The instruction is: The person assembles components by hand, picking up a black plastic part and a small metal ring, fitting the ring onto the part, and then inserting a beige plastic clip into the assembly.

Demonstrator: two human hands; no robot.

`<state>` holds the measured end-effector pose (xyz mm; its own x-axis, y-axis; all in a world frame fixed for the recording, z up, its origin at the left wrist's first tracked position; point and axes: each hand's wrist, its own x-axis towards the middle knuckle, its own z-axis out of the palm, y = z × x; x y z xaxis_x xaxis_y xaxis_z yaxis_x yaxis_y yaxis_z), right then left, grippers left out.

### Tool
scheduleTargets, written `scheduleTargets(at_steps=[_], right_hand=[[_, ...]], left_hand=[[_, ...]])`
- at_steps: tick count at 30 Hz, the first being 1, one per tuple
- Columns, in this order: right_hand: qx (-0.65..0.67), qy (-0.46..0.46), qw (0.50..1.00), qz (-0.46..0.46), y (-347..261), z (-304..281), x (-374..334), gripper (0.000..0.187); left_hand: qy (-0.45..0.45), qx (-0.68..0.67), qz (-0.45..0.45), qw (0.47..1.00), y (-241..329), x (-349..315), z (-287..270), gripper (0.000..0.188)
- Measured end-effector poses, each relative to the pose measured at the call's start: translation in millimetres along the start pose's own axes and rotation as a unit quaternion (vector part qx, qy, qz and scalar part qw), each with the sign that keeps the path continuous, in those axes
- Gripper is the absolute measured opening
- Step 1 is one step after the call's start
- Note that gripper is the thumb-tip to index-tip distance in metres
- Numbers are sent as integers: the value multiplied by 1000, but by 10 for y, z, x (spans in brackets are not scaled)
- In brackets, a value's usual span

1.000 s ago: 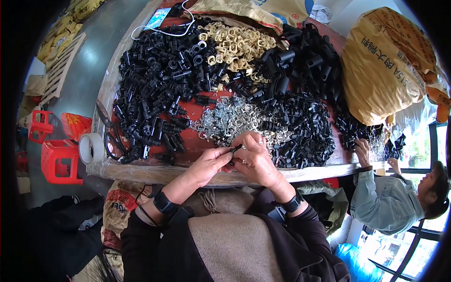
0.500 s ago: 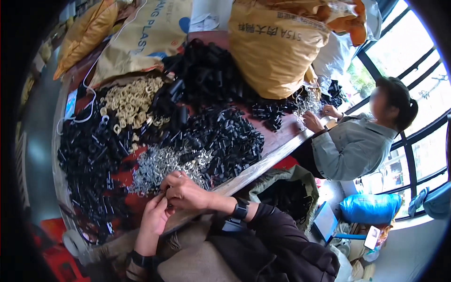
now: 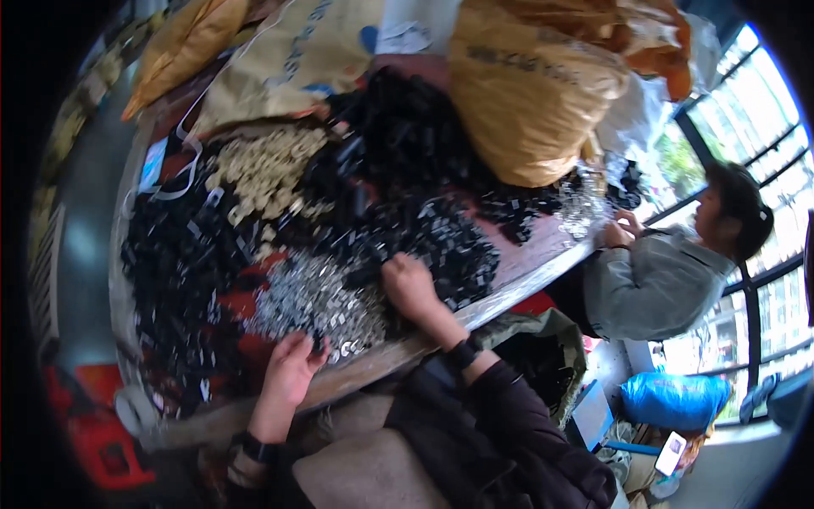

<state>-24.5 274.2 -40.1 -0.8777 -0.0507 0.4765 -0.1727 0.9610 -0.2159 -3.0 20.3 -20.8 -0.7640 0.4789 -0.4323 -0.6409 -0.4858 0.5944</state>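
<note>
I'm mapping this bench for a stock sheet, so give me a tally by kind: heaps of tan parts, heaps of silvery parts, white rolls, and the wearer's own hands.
Tan heap: 1
Silvery heaps: 2 (near heap; far heap, by the co-worker)
White roll: 1
Hands: 2 (left hand; right hand)
Total: 6

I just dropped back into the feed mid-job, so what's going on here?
The left hand holds a small dark piece near the table's front edge; blur hides its details. The right hand is at the heap of black parts. A pile of silvery bits lies beyond the left hand. A co-worker is farther right.
</note>
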Motion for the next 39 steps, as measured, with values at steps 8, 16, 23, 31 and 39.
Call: scheduleTargets(at_steps=[8,16,23,31,39], right_hand=[[-2,-19,1000,5,92,-83,-52,10],[26,-60,998,11,-50,-354,-14,12],[-13,-83,996,-20,-306,-110,-90,11],[178,-65,982,9,-392,-136,-21,8],[489,-183,822,226,-383,-294,28,6]], left_hand=[[-14,-22,-22,999,102,-68,-69,12],[-6,-28,-3,1000,154,-70,-124,10],[-21,-34,-6,999,147,-48,-110,10],[-22,-27,3,999,119,-95,-105,11],[-29,-27,-1,999,110,-73,-19,12]])
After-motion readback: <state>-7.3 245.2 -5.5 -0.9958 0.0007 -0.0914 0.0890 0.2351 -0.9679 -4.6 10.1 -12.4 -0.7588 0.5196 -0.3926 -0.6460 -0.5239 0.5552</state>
